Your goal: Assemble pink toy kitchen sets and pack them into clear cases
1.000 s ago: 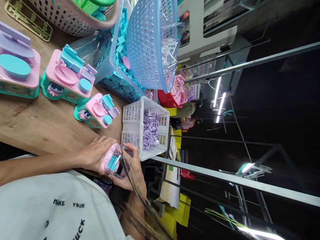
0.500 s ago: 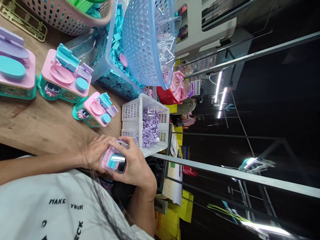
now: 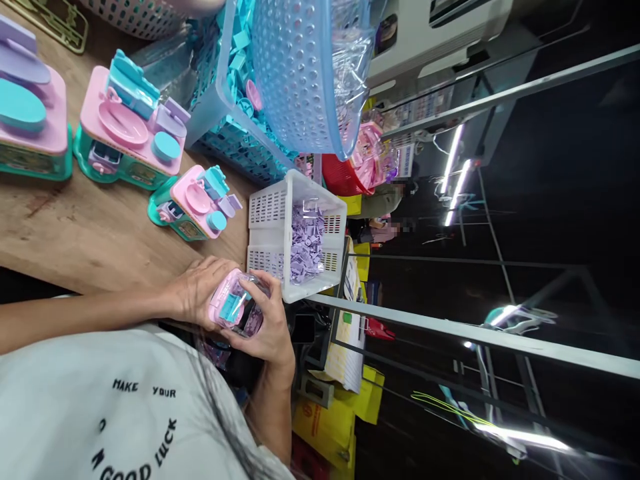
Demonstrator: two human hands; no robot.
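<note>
Wooden tabletop [image 3: 115,240] here, folks. Just off its near edge, our left hand [image 3: 197,293] and right hand [image 3: 273,327] curl around a clear-covered pink toy [image 3: 230,307], pink side toward the left palm, long axis unclear. Our shirt [image 3: 65,400] says "MAKE YOUR", "GOOD LUCK", hair [image 3: 220,413] across it. Toy kitchens [image 3: 143,150] and white basket [image 3: 288,247] sit nearby.

Pink toy body [image 3: 219,305]: small, rounded, glossy; held from both sides toward 8 o'clock of the view, tilted.
Turquoise piece [image 3: 229,308]: blocky, set amid the pink.
Clear shell [image 3: 253,320]: see-through, on the pink body's 4 o'clock side, partly hidden; whether fastened, unclear.
</note>
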